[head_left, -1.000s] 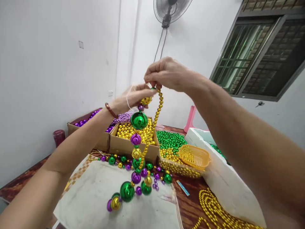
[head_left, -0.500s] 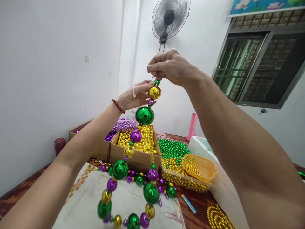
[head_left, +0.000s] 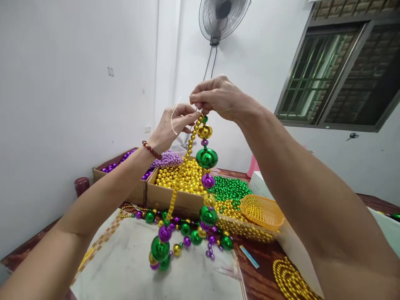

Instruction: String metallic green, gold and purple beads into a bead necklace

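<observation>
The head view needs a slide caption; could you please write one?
Bare left hand and right hand at the top of a hanging strand of shiny green, gold and purple round beads.

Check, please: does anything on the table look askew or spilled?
Nothing is obviously spilled. Only the orange perforated plastic basket looks slightly askew: it seems tilted, resting on the small shiny round gold beads instead of standing level.

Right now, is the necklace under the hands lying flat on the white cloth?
No, the necklace hangs in a loop over the white cloth, with its top up by the left hand and right hand.
</observation>
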The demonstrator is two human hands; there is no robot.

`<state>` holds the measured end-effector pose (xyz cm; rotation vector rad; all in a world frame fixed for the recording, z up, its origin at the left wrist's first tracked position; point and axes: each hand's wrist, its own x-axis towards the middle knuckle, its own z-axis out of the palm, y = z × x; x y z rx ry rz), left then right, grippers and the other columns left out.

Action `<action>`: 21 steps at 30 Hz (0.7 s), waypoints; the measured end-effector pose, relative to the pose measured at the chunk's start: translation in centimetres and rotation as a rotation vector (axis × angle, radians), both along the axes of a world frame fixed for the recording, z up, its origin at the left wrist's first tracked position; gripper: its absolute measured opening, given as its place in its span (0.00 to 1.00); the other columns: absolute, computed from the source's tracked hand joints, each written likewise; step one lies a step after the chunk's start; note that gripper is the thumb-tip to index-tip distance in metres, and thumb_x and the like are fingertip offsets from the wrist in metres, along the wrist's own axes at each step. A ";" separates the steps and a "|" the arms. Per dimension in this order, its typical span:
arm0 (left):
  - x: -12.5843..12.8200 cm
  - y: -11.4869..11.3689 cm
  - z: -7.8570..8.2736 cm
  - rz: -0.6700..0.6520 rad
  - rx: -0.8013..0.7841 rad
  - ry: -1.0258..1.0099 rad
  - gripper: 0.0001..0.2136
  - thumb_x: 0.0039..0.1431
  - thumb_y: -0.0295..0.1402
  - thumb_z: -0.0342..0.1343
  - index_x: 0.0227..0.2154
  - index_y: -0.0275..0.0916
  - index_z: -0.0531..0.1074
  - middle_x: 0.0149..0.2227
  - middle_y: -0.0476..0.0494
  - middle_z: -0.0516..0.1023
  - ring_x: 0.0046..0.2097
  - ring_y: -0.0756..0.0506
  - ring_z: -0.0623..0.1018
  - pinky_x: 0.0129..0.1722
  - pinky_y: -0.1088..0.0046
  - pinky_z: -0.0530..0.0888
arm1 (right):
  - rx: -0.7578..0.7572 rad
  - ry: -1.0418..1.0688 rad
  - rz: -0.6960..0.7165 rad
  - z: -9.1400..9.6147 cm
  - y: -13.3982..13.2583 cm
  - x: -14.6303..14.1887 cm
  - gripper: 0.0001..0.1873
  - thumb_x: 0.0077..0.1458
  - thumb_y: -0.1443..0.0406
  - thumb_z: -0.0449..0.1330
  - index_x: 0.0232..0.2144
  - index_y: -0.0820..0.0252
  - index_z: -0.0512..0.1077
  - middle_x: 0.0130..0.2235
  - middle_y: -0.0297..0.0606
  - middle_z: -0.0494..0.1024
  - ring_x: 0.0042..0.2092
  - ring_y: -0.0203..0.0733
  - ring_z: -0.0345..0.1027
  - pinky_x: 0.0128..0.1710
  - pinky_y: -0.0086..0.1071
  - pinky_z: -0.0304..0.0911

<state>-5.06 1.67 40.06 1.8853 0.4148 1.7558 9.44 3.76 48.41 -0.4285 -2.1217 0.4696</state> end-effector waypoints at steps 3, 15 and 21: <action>0.8 1.0 -2.4 -0.115 -0.067 -0.065 0.09 0.54 0.33 0.67 0.32 0.37 0.73 0.34 0.47 0.77 0.39 0.50 0.78 0.38 0.74 0.73 | -0.026 -0.050 0.055 -2.4 -0.3 0.4 0.14 0.52 0.74 0.64 0.17 0.61 0.70 0.17 0.31 0.67 0.19 0.29 0.56 0.16 0.26 0.54; 3.8 -0.2 -15.7 -0.217 -0.368 -0.136 0.11 0.54 0.36 0.67 0.35 0.40 0.70 0.34 0.50 0.76 0.34 0.52 0.75 0.31 0.77 0.72 | -0.285 -0.172 0.063 -15.4 -0.2 3.4 0.13 0.56 0.68 0.60 0.20 0.61 0.71 0.20 0.30 0.69 0.23 0.30 0.58 0.21 0.26 0.54; 3.2 -1.2 -22.1 -0.216 -0.636 -0.042 0.09 0.53 0.36 0.66 0.33 0.37 0.76 0.35 0.47 0.77 0.30 0.53 0.72 0.29 0.77 0.72 | -0.527 -0.143 0.119 -23.4 1.1 3.9 0.13 0.56 0.67 0.60 0.20 0.60 0.71 0.21 0.29 0.71 0.23 0.29 0.58 0.22 0.26 0.54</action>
